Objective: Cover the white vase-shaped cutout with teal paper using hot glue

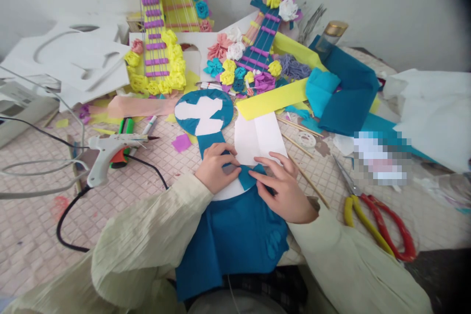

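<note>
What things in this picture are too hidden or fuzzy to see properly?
- Head view: a pixelated patch blurs whatever lies beside the scissors.
- The white cut-out is mostly covered by blue paper and by the left hand and right hand.
- The glue gun cord runs off the left edge.
- The top right corner is dark, hiding the wall.
- The bottle is part hidden behind blue paper.

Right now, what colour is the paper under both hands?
Teal-blue crepe paper, pressed over a white cutout; the head view shows it clearly.
</note>
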A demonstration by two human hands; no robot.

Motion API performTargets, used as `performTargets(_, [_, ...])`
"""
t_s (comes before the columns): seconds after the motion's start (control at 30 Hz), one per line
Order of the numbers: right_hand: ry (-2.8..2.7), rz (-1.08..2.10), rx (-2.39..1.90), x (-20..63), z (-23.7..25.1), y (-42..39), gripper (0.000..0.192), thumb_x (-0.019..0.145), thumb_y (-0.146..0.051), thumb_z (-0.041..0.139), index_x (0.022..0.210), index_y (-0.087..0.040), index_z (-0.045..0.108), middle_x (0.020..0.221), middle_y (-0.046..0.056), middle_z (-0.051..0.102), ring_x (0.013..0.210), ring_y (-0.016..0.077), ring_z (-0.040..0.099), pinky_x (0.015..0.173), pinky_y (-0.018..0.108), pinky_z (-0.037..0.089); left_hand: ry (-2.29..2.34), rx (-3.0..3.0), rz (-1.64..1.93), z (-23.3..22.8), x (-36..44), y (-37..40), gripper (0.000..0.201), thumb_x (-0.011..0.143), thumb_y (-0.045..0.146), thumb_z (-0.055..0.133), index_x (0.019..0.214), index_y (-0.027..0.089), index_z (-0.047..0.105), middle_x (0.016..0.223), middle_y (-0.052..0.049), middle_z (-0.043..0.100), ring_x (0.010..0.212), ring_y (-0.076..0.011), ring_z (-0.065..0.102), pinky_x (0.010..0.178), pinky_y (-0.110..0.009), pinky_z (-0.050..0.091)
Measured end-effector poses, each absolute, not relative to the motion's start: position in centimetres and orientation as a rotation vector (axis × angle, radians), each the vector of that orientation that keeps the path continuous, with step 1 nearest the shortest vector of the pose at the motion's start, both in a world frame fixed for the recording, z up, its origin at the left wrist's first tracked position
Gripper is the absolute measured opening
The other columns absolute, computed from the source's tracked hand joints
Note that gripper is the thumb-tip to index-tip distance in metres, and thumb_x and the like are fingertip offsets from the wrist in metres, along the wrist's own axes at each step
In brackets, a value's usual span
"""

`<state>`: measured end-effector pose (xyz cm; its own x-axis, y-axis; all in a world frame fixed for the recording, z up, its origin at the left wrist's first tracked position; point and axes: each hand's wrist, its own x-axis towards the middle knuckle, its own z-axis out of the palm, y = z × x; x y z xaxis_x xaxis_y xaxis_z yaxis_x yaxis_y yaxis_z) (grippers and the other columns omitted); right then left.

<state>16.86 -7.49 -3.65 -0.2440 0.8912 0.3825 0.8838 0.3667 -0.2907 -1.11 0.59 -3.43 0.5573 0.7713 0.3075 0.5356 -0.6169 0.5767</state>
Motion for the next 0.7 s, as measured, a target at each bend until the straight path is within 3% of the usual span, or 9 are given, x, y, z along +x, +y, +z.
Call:
performTargets(0.3, [-2.148, 0.027, -1.537, 16.76, -3.61, -7.47, 0.026, 0.079, -0.019, 0.049, 0.094, -0.028, 0.068, 0.118, 0.002, 0.055, 0.117, 0.0265, 0.034, 0.093, 0.047, 0.032, 0.970, 2.467, 0.810, -3.58, -1.20, 0.64, 0.012, 0.075, 0.019, 0.057, 0.066, 0.020, 0.065, 0.094, -0.005, 0.061, 0.094, -0.0201, 0.052, 0.083, -0.038, 0.041])
performTargets(0.7, [-2.155, 0.066, -1.539, 16.95, -3.70, -7.44, 0.026, 0.079, -0.019, 0.049, 0.094, -0.028, 0.067, 0.118, 0.001, 0.054, 0.117, 0.0265, 0.034, 0.092, 0.047, 0.034, 1.147, 2.354, 0.759, -3.13, -0.47, 0.36, 0.007, 0.066, 0.016, 0.059, 0.059, 0.018, 0.061, 0.095, -0.004, 0.061, 0.095, -0.0221, 0.052, 0.085, -0.039, 0.042])
